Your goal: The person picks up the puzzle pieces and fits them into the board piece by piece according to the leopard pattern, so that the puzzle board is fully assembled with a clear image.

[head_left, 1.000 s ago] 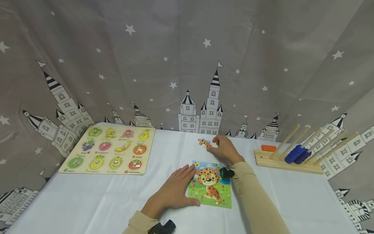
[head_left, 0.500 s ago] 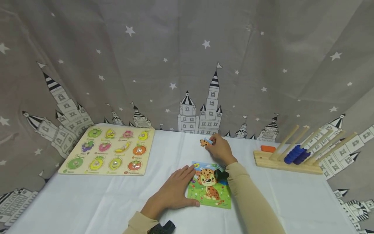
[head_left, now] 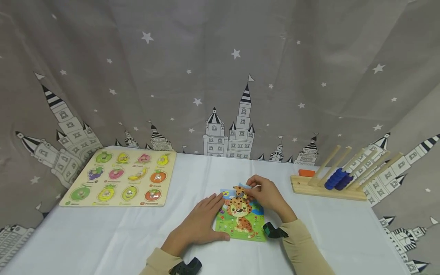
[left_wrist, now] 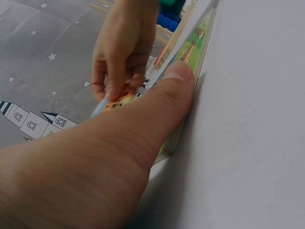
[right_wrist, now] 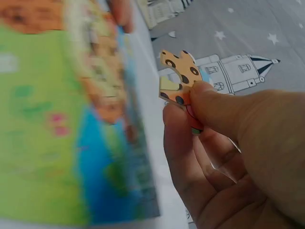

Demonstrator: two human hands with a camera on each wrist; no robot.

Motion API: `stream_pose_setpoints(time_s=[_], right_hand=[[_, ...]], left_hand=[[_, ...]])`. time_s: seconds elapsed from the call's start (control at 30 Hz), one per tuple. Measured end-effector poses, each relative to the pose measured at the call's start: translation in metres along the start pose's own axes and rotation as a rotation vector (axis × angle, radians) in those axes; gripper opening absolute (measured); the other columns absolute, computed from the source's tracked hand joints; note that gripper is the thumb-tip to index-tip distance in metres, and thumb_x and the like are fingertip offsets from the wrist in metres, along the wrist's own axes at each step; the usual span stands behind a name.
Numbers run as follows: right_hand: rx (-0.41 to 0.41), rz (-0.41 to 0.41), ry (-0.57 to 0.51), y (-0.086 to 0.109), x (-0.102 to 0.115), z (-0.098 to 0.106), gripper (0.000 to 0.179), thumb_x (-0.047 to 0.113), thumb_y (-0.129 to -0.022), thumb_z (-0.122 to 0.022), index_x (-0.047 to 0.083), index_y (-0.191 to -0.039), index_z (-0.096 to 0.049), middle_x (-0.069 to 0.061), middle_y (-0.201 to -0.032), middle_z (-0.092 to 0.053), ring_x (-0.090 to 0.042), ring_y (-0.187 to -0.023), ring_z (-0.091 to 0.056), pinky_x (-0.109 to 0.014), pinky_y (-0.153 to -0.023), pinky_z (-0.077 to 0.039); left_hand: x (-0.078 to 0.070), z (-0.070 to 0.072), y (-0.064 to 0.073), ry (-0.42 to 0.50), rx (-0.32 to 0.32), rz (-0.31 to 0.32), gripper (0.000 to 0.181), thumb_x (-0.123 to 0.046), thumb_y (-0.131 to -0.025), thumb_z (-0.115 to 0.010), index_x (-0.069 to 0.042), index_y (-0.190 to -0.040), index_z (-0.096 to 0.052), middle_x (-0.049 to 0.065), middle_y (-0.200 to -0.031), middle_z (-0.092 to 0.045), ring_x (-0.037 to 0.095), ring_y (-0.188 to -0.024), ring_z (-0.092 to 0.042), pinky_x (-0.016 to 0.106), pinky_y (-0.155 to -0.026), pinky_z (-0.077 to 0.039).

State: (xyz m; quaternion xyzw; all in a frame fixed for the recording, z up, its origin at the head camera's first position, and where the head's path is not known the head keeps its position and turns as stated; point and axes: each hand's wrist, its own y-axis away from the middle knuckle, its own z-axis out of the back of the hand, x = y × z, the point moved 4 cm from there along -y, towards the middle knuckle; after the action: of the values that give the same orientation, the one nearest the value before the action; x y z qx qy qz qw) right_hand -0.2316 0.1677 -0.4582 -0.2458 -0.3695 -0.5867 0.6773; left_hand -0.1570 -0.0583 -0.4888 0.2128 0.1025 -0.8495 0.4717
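Note:
A square leopard picture board [head_left: 256,230] lies on the white-covered table in the head view, showing a spotted cub on green grass. My left hand [head_left: 196,224] rests along its left side, fingers straight and thumb stretched along the near edge. In the left wrist view the left thumb [left_wrist: 167,98] presses at the board's rim. My right hand [head_left: 269,195] is over the board's far edge. Between thumb and fingers it pinches a spotted orange jigsaw piece [right_wrist: 187,67], whose curved notch shows in the right wrist view. The fingertips cover part of the piece.
A wooden fruit puzzle board [head_left: 136,203] lies at the back left. At the back right stands a wooden peg stand [head_left: 295,186] with blue rings [head_left: 334,178] on its pegs and an orange block [head_left: 306,173]. A grey castle-print curtain [head_left: 165,57] hangs behind the table.
My right hand has gathered the spotted jigsaw piece from the table beyond the board and brought it toward me, over the board's far edge. The left hand stays at the board's left side.

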Motion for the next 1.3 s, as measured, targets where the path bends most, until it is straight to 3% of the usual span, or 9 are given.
stream_pose_setpoints(time_s=[0.13, 0.43, 0.7, 0.8, 0.93, 1.3], right_hand=[[-0.013, 0.007, 0.077, 0.013, -0.005, -0.006, 0.011, 0.017, -0.092, -0.077, 0.015, -0.098, -0.068, 0.000, -0.090, -0.068, -0.007, -0.066, -0.065, -0.023, -0.062, -0.053], [-0.083, 0.071, 0.234, 0.020, 0.003, -0.012, 0.011, 0.021, -0.089, -0.080, 0.018, -0.097, -0.072, 0.007, -0.079, -0.066, -0.007, -0.072, -0.056, -0.025, -0.068, -0.048], [-0.101, 0.117, 0.296, 0.022, 0.007, -0.015, 0.012, 0.016, -0.090, -0.078, 0.012, -0.101, -0.075, 0.002, -0.087, -0.068, -0.007, -0.076, -0.059, -0.027, -0.069, -0.053], [-0.096, 0.118, 0.319, 0.022, 0.006, -0.017, 0.005, 0.016, -0.091, -0.078, 0.013, -0.093, -0.075, 0.002, -0.088, -0.064, -0.009, -0.074, -0.055, -0.026, -0.068, -0.048], [-0.077, 0.129, 0.329, 0.022, 0.006, -0.020, 0.009, 0.015, -0.091, -0.077, 0.014, -0.083, -0.073, 0.002, -0.085, -0.060, -0.010, -0.072, -0.050, -0.025, -0.065, -0.044], [-0.073, 0.083, 0.235, 0.029, 0.004, -0.016, 0.006, 0.014, -0.090, -0.079, 0.015, -0.091, -0.073, 0.004, -0.086, -0.066, -0.007, -0.074, -0.057, -0.022, -0.066, -0.049]], left_hand=[[0.001, 0.000, -0.001, 0.009, -0.013, -0.010, 0.115, -0.078, -0.076, -0.068, -0.010, -0.161, -0.032, 0.006, -0.170, -0.026, 0.032, -0.158, -0.023, 0.053, -0.127, -0.025], [-0.003, -0.001, 0.000, 0.016, -0.013, -0.008, 0.115, -0.079, -0.076, -0.068, -0.011, -0.161, -0.032, 0.006, -0.170, -0.026, 0.033, -0.158, -0.023, 0.054, -0.126, -0.027], [-0.006, 0.002, -0.002, 0.001, -0.023, -0.009, 0.115, -0.078, -0.075, -0.070, -0.010, -0.160, -0.033, 0.006, -0.170, -0.027, 0.032, -0.157, -0.024, 0.053, -0.126, -0.028], [-0.006, 0.001, -0.003, 0.005, -0.019, -0.010, 0.115, -0.078, -0.075, -0.070, -0.010, -0.160, -0.033, 0.006, -0.170, -0.027, 0.032, -0.157, -0.024, 0.054, -0.126, -0.028], [-0.005, 0.000, -0.005, 0.006, -0.022, -0.011, 0.115, -0.077, -0.075, -0.070, -0.010, -0.160, -0.033, 0.006, -0.170, -0.028, 0.032, -0.157, -0.024, 0.053, -0.126, -0.028], [-0.006, -0.003, -0.004, 0.008, -0.041, -0.007, 0.115, -0.078, -0.075, -0.069, -0.010, -0.160, -0.034, 0.006, -0.169, -0.028, 0.032, -0.157, -0.026, 0.053, -0.126, -0.028]])
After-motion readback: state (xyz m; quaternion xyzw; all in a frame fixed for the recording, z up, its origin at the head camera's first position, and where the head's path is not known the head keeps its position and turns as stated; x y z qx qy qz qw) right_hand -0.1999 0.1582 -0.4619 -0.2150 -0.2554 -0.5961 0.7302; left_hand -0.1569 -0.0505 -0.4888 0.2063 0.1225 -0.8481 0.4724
